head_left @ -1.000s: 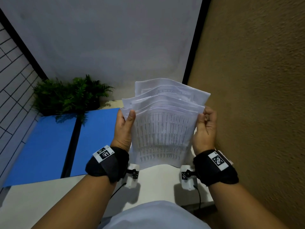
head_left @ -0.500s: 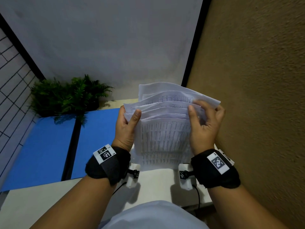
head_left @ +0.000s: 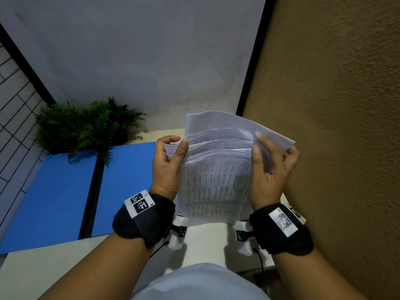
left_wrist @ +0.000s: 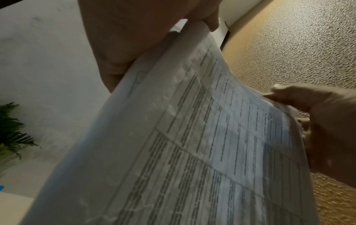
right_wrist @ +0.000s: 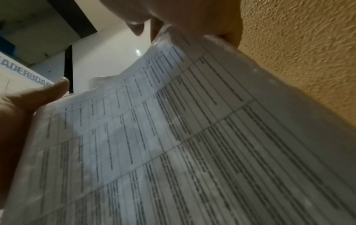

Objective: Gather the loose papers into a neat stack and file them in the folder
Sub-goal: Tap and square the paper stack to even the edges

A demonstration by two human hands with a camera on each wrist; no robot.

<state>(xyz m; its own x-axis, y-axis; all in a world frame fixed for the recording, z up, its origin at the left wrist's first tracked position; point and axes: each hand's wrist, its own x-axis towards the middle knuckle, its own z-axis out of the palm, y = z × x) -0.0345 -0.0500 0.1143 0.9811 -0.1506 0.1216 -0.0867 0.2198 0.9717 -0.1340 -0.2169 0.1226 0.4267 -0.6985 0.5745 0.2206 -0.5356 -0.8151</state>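
Behind the papers (head_left: 217, 185), past the grip of the left hand (head_left: 166, 167) and right hand (head_left: 271, 169), most of both hands' fingers are hidden; only the thumbs and a few fingertips show. The printed tables are too blurred to read. The folder (head_left: 65, 198) beside the left hand's grip is cut by the picture's edge, its right flap partly covered by that hand.

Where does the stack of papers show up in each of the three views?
Head: papers right of centre, held upright between left hand and right hand.
Left wrist: papers fill the centre.
Right wrist: papers fill the frame.
Shared landmark: textured tan wall.
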